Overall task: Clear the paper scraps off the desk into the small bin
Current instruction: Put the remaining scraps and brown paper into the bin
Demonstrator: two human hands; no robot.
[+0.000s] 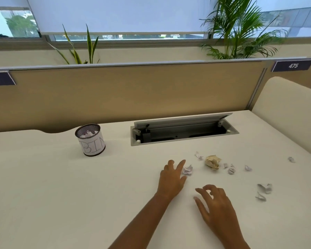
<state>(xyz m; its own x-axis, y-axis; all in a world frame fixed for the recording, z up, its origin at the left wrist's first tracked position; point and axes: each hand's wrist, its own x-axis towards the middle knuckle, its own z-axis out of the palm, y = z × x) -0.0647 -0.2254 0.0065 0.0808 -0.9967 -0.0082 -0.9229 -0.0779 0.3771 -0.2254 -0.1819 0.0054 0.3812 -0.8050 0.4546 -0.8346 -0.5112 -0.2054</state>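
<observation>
- Two bare forearms are seen reaching forward from the bottom edge over a white table (61, 194).
- The left hand (171, 177) is held low and flat, palm down, with its fingers (180, 164) straight and slightly spread.
- The right hand (216, 208) is placed nearer the viewer and to the right, its fingers loosely curved and spread apart; nothing is held in it.
- An open cable hatch (183, 131) with a raised grey lid is set into the table at the back.
- A tan partition (133, 90) is stood behind the table, with a dark tag marked "475" (293, 65) at its right end.
- Green plants (241, 31) and a window with lowered blinds are seen beyond the partition.
- A small white scrap (187, 170) is found in the gap between the left index finger and thumb, touching or almost touching them; a firm pinch cannot be made out.
- A tan crumpled ball (213, 161) is located just right of that scrap, and smaller white and grey bits (231, 170) are scattered further right, well apart from both hands.
- The bin (91, 141), a mesh cup wrapped in paper lettered "BIN", is stood upright well to the left of the hands, with white paper already inside.
</observation>
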